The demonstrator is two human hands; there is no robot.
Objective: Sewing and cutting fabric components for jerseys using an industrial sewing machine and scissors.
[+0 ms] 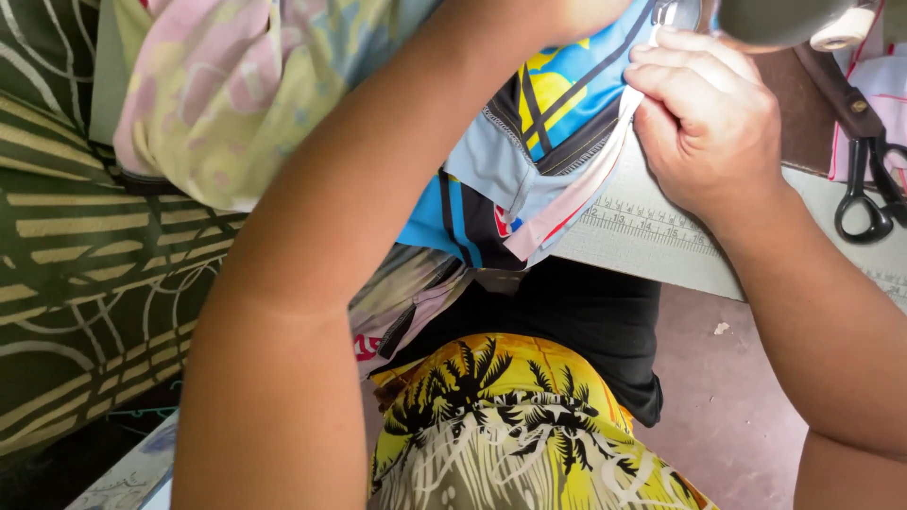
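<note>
My right hand [704, 118] upper right of frame, fingers curled, pinching white edge of blue-and-yellow garment [543, 142] against grey table [652, 241]. Garment at top centre, hanging off table edge. My left forearm crosses centre; left hand hidden, grip unclear. Black scissors [864, 194] far right, apart from hand.

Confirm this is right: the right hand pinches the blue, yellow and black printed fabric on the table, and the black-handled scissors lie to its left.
Wrong side. In the head view the black-handled scissors lie right of the right hand, which pinches the blue, yellow and black printed fabric on the table.
</note>
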